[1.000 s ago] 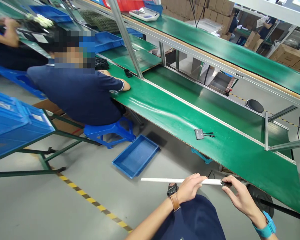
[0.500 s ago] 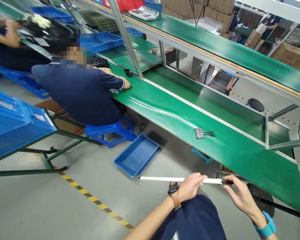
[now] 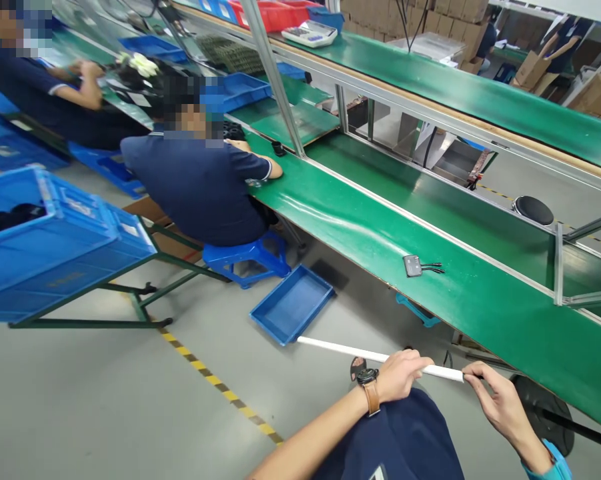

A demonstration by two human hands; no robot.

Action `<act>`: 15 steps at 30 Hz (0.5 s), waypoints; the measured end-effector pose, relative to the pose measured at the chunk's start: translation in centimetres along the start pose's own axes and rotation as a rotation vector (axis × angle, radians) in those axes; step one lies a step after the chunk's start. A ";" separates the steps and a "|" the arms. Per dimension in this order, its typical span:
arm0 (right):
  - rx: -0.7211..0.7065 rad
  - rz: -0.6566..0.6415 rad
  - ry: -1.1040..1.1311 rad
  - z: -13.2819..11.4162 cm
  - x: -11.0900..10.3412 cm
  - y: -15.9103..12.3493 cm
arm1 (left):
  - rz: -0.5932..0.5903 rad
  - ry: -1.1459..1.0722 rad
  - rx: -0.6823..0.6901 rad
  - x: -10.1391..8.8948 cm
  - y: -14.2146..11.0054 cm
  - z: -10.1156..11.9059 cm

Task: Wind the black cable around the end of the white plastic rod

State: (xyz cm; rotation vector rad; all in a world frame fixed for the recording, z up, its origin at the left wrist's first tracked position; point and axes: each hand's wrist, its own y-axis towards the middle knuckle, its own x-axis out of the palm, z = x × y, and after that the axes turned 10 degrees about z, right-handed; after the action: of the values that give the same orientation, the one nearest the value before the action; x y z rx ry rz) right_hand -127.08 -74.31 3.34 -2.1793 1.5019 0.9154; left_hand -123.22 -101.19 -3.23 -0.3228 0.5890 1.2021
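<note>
A long, thin white tube (image 3: 340, 348) stretches across in front of me, its far end pointing left toward the floor tray. My left hand (image 3: 403, 375), with a brown-strapped watch on its wrist, is closed around the tube nearer its right end. At that right end my right hand (image 3: 487, 387) pinches a thin dark piece, mostly hidden by the fingers. A turquoise band (image 3: 555, 460) is on my right wrist. On the green bench beyond my hands lies a small dark grey box (image 3: 413, 266) with short black cables.
A blue tray (image 3: 290, 305) lies on the floor. A seated co-worker (image 3: 195, 190) on a blue stool (image 3: 247, 259) is at the bench (image 3: 480, 300) to the left. A blue crate (image 3: 95, 247) rests on a green-framed cart; a metal post (image 3: 273, 80) rises from the bench.
The view has turned left, so the surroundings sit further right. The white tube now slants down to the right. My right fingers have come up to its end, covering most of the dark piece.
</note>
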 end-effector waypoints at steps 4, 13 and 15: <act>0.170 -0.080 0.029 1.0 -0.7 -0.1 | -0.037 0.063 0.012 0.6 0.2 0.3; 0.217 -0.513 0.031 0.9 1.5 -0.6 | -0.122 0.078 0.140 4.7 1.2 2.0; 0.203 -0.518 0.046 1.5 2.5 -1.4 | -0.115 0.054 0.150 5.0 1.1 2.2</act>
State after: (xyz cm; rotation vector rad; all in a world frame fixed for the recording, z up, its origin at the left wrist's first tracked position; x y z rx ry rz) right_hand -125.67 -74.66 0.43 -2.2782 0.9196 0.5179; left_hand -122.47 -95.80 -4.30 -0.2593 0.6946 1.0350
